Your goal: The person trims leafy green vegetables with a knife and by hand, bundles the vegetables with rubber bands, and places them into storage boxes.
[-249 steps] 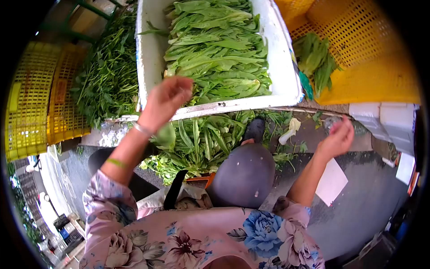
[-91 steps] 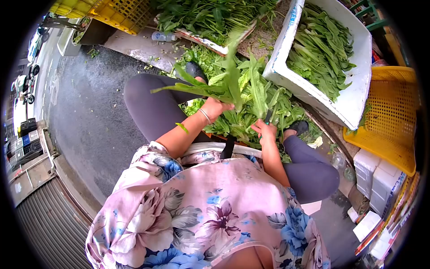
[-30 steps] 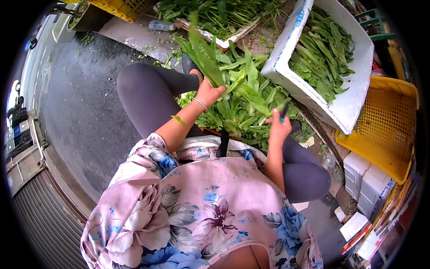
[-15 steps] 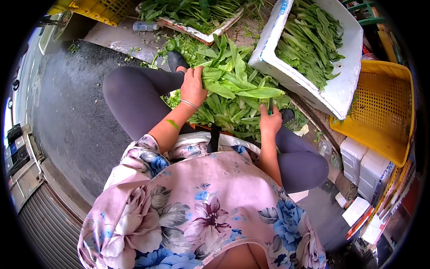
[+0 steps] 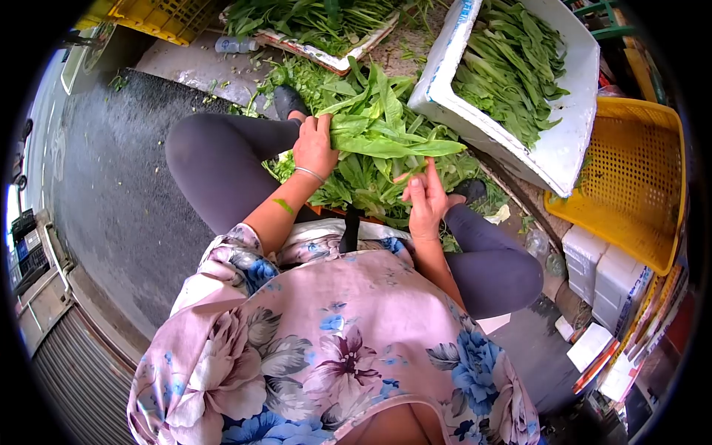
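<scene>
My left hand [image 5: 315, 147] is closed round the stem ends of a bunch of long-leaved greens [image 5: 393, 141], whose leaf tips point to the right. Just below those tips is my right hand [image 5: 428, 204], its index finger raised against the leaves and its other fingers partly curled beside a thin leaf piece. What sits inside its grip is hidden; no knife shows there. Under both hands lies a heap of loose greens [image 5: 363, 182] between my knees.
A white foam box [image 5: 489, 122] of greens stands tilted at the right, beside a yellow basket [image 5: 619, 193]. Ahead lies a tray [image 5: 345, 63] bearing more greens, near a plastic bottle [image 5: 236, 45]. White boxes [image 5: 612, 278] are stacked at the right.
My right hand has moved left and turned, its fingers reaching up to the leaves. The dark, knife-like tool that showed in it earlier is out of sight. My left hand keeps the bunch.
</scene>
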